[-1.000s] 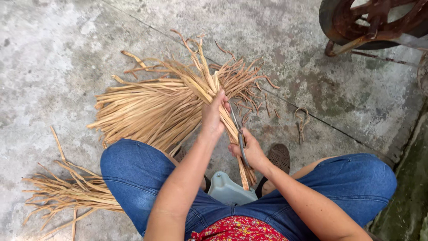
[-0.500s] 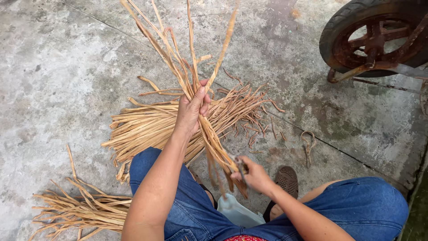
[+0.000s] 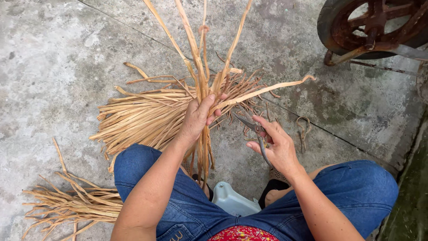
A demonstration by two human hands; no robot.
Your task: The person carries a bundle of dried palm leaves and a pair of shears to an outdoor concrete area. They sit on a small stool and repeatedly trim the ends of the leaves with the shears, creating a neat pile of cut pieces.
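The dried reed strips are pale straw tan, with darker brown at some curled tips. The larger pile of strips on the floor shares that tan, and the smaller heap looks a shade duller. The scissors are dull grey metal. The jeans are mid blue denim, above a red top with a small pale print. The concrete floor is mottled grey with dark stains. The wheel is rusty brown inside a black tyre. The plastic stool is pale grey-blue.
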